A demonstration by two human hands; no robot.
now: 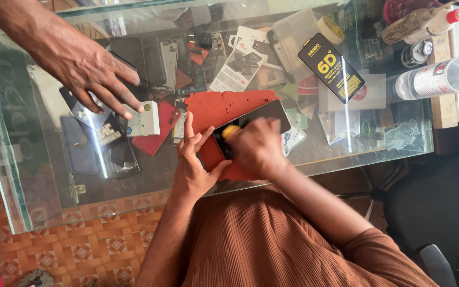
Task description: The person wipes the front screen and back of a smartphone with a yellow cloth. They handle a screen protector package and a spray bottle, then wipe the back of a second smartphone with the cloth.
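A black phone lies on a red mat on the glass counter. My left hand braces the phone's near end, with the fingers up along its edge and the thumb underneath. My right hand presses a small yellow object onto the dark screen; what kind of object it is I cannot tell. Another person's hand reaches in from the upper left, its fingertips touching a small white box.
A red phone lies beside the white box. A black flat package, a roll of tape and a white spray bottle are at the far right. Phones and parts fill the case under the glass. A black chair stands on the right.
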